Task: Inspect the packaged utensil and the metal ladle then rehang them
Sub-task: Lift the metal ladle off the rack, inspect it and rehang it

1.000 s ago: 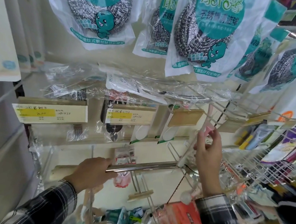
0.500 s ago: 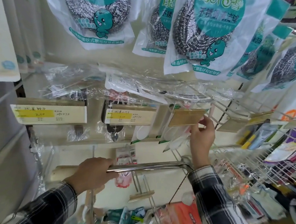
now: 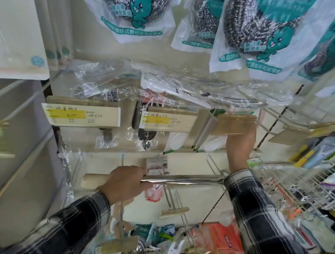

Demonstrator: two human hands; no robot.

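My left hand (image 3: 124, 185) is closed around the metal ladle (image 3: 185, 180), held level across the lower middle. Its pale wooden grip end (image 3: 92, 180) sticks out to the left, and its bowl end is hidden behind my right sleeve. My right hand (image 3: 240, 147) reaches up behind a blank tan hook tag (image 3: 233, 125), fingertips hidden by it. The packaged utensil (image 3: 213, 144), a white spoon in a clear bag, hangs slightly tilted against that hand, under the tag.
Bagged steel scourers (image 3: 253, 30) hang overhead. Two yellow-marked price tags (image 3: 81, 114) front pegs with bagged cutlery. Bare wire hooks (image 3: 292, 122) and a wire rack (image 3: 296, 180) crowd the right. A red box (image 3: 220, 240) and loose packets lie below.
My right hand has risen and shifted left, carrying the packaged utensil from the wire hooks up to the peg behind the blank tag. My left hand and the ladle stay put.
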